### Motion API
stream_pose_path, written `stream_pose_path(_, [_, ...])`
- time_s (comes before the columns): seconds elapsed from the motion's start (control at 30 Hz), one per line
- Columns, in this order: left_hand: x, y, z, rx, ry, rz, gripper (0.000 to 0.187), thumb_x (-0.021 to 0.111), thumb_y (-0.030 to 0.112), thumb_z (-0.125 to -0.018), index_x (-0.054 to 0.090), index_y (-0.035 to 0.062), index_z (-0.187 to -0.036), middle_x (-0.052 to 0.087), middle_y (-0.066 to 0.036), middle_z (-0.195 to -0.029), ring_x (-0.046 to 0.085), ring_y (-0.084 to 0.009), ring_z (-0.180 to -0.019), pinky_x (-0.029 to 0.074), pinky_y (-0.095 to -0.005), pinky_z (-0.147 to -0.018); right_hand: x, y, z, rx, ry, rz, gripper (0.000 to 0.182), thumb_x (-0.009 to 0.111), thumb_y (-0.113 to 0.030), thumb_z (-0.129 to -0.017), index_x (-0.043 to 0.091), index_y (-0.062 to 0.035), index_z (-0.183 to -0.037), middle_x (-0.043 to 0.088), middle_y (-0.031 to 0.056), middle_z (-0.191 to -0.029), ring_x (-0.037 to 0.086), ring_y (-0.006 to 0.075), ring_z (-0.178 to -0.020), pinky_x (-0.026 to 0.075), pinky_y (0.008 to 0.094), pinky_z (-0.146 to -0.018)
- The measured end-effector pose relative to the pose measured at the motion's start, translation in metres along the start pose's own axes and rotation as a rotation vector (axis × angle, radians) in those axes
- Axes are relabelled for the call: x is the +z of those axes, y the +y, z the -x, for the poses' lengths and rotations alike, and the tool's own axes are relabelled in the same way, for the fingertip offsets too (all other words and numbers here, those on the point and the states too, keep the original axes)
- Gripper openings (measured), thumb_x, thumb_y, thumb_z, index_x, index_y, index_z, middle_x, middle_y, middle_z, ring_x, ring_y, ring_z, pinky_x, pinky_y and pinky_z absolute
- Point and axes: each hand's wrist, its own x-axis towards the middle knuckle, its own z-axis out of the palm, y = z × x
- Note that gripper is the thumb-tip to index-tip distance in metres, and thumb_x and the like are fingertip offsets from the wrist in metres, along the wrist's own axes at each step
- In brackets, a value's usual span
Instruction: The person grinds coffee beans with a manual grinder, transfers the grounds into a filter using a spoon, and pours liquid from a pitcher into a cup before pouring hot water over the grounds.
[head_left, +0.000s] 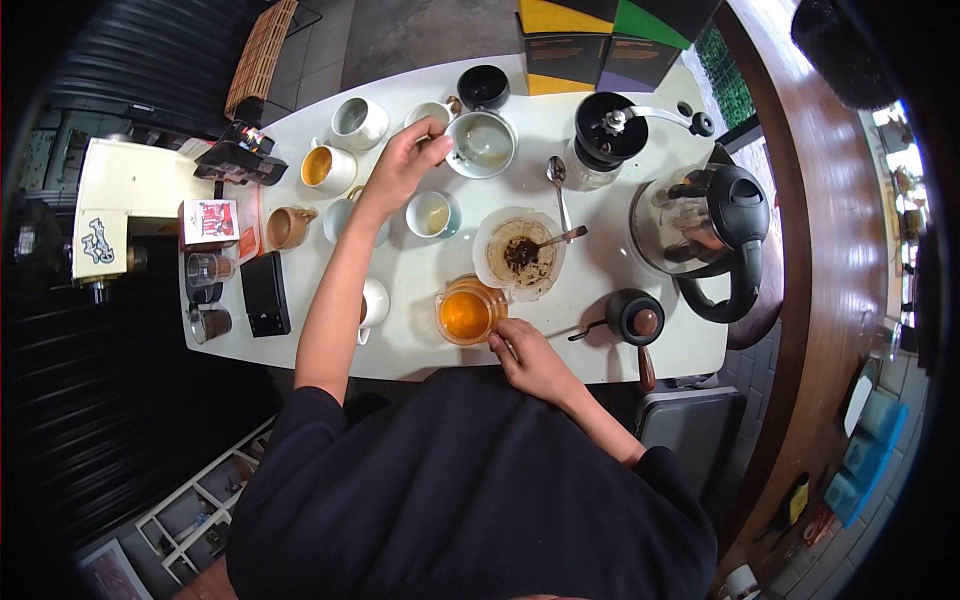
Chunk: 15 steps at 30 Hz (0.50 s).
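Brightly lit across the desk (600, 275), softly shadowed; glaring white toward two o'clock, dim toward nine; curved by fisheye distortion, blackened at the corners.

It looks like a coffee-brewing station, in a small café or a home: I cannot tell which. On the white desk (605, 235), a paper filter (494, 248) of wet grounds lies near the middle, a hand-crank grinder (610, 128) at 1 o'clock, a kettle (690, 215) at 2 and several mugs (360, 125) toward 11. A long wooden ledge (800, 300) runs at 3.
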Motion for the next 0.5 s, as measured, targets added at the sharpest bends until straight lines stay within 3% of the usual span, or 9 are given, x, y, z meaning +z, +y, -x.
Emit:
stream_pose_path(0.13, [-0.009,0.025,0.054,0.01,0.119,0.053,0.022,0.063,0.027,-0.099,0.053,0.0072,-0.094,0.042,0.007,-0.083,0.037,-0.0028,-0.075,0.032,-0.0195,-0.067,0.005,0.002,0.0,0.136,-0.058,-0.051,0.02,0.054,-0.012,-0.097,0.054,0.0058,-0.089,0.058,0.024,-0.081,0.057,0.042,-0.077,0.045,0.0476,-0.071])
stream_pose_path(0.2, [-0.014,0.023,0.084,-0.009,0.197,0.129,0.022,0.062,0.027,-0.1,0.054,0.0072,-0.095,0.042,0.007,-0.083,0.036,-0.002,-0.075,0.031,-0.0191,-0.066,0.012,0.009,0.002,0.151,0.022,-0.088,0.029,0.056,-0.019,-0.099,0.055,0.0056,-0.084,0.055,0.021,-0.071,0.055,0.0335,-0.064,0.042,0.0426,-0.061])
stream_pose_path(0.23, [-0.014,0.023,0.1,-0.029,0.253,0.207,0.023,0.062,0.028,-0.101,0.055,0.0072,-0.096,0.043,0.007,-0.083,0.035,-0.0012,-0.074,0.03,-0.0187,-0.065,0.014,0.012,0.003,0.149,0.001,-0.085,0.029,0.056,-0.019,-0.099,0.055,0.0056,-0.084,0.055,0.021,-0.071,0.055,0.0335,-0.064,0.042,0.0426,-0.061])
stream_pose_path(0.33, [-0.01,0.036,0.145,0.005,0.361,0.264,0.029,0.062,0.035,-0.101,0.055,0.0068,-0.096,0.043,0.008,-0.085,0.035,-0.0005,-0.075,0.029,-0.0181,-0.065,0.02,0.015,0.0,0.149,0.144,-0.052,0.041,0.059,-0.028,-0.101,0.057,0.0045,-0.076,0.049,0.0116,-0.056,0.042,0.015,-0.051,0.034,0.0343,-0.05])
stream_pose_path(0.5, [-0.003,0.028,0.211,-0.027,0.524,0.395,0.028,0.056,0.034,-0.105,0.054,0.0069,-0.096,0.045,0.006,-0.086,0.036,-0.003,-0.077,0.033,-0.0207,-0.067,0.025,0.019,0.005,0.153,0.117,-0.04,0.039,0.06,-0.025,-0.101,0.057,0.0045,-0.076,0.043,0.0051,-0.056,0.037,0.0084,-0.053,0.031,0.0305,-0.048])
